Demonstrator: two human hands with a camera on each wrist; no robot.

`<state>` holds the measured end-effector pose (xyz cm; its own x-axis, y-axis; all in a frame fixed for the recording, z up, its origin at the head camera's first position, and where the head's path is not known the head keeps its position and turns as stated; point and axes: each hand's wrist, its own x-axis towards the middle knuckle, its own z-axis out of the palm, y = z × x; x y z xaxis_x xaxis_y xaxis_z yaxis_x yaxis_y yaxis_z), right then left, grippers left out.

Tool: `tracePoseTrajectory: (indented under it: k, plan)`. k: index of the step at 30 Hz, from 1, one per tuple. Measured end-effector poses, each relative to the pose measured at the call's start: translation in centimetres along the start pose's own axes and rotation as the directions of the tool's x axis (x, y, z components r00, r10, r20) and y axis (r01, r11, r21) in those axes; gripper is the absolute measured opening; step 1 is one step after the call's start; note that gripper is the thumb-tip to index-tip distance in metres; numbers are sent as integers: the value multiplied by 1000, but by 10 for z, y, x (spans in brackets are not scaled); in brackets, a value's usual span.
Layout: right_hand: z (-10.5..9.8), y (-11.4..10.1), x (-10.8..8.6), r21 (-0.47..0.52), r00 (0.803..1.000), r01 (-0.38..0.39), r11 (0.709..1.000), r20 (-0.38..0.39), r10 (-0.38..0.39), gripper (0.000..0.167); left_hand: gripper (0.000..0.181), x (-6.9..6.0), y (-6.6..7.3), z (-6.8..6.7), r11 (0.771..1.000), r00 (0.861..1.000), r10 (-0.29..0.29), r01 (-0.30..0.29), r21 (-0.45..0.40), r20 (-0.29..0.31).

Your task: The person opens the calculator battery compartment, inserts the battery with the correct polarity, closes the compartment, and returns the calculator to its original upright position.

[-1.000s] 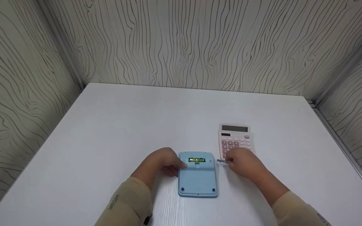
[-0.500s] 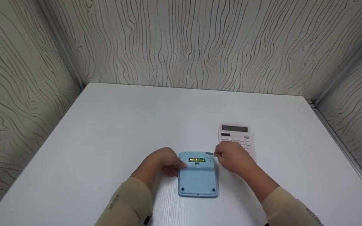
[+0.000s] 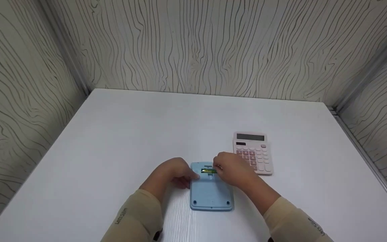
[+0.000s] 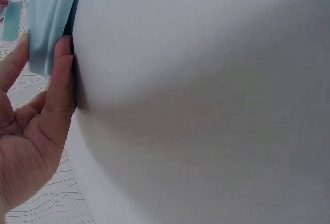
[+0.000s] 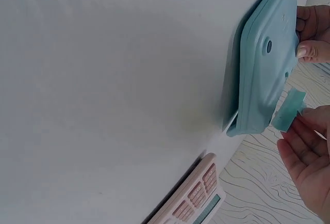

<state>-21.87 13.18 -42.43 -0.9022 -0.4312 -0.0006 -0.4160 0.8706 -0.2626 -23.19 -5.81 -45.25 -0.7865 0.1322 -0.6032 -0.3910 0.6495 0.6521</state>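
A light blue calculator [image 3: 211, 195] lies face down on the white table, its battery compartment uncovered. In that compartment sits a green and gold battery [image 3: 207, 171]. My left hand [image 3: 179, 171] grips the calculator's left edge, thumb on the back and fingers at the side and underneath. Over the right end of the compartment is my right hand [image 3: 235, 169], which pinches a small blue battery cover [image 5: 290, 109]. In the right wrist view the cover is held tilted, apart from the calculator's back. The left wrist view also shows the cover [image 4: 12, 21] beyond the left thumb.
Just behind the right hand, a pink calculator [image 3: 260, 151] lies face up, partly hidden by that hand. The white table [image 3: 146, 124] reaches back to a wood-grain patterned wall [image 3: 193, 47], with similar panels on both sides.
From right of the blue calculator, my right hand has moved left with the battery cover, over the calculator's top right corner to the compartment. The left hand and calculator have stayed put.
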Motion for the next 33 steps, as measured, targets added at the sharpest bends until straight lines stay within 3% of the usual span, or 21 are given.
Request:
tracePoseTrajectory:
  k: [7, 17, 28, 33]
  plan:
    - [5, -6, 2, -27, 999, 45, 999, 8, -44, 12, 21, -1, 1, -1, 1000, 1000, -10, 10, 6, -4]
    - [9, -8, 3, -43, 998, 27, 999, 50, -25, 12, 23, -1, 2, -2, 1000, 1000, -6, 6, 13, -2]
    - [19, -7, -3, -151, 990, 139, 979, -8, -141, 10, 22, -1, 0, 0, 999, 1000, 14, -13, 40, -15]
    - [22, -7, -4, -153, 989, 142, 978, -15, -146, 10, 23, 0, 0, 0, 999, 1000, 12, -11, 45, -16]
